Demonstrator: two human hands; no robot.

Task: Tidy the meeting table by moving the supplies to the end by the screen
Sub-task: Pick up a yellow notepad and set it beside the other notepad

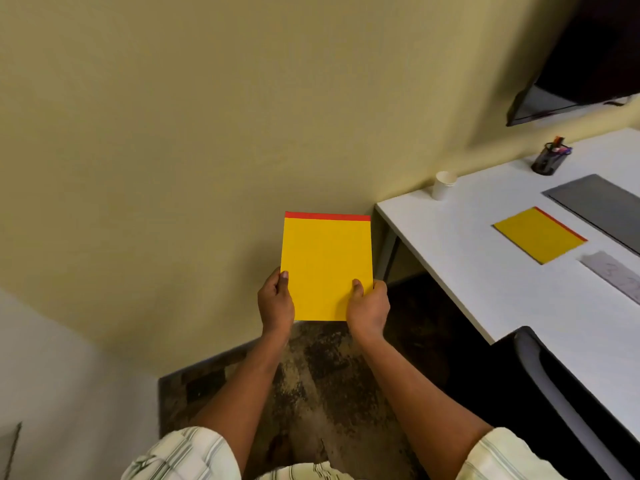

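Observation:
I hold a yellow notepad (325, 265) with a red top strip in front of me, over the floor and left of the table. My left hand (276, 301) grips its lower left edge, thumb on the face. My right hand (369, 306) grips its lower right corner the same way. A second yellow notepad (538, 235) lies flat on the white table (460, 268). A white paper cup (443, 185) stands near the table's far left corner. A black mesh pen holder (549, 159) with several pens stands farther back, below the wall screen (585, 53).
A grey mat (599, 206) and a pale strip (614, 275) lie on the table to the right of the second notepad. A black chair (554, 393) sits at the table's near edge. The beige wall is close ahead; dark patterned carpet lies underfoot.

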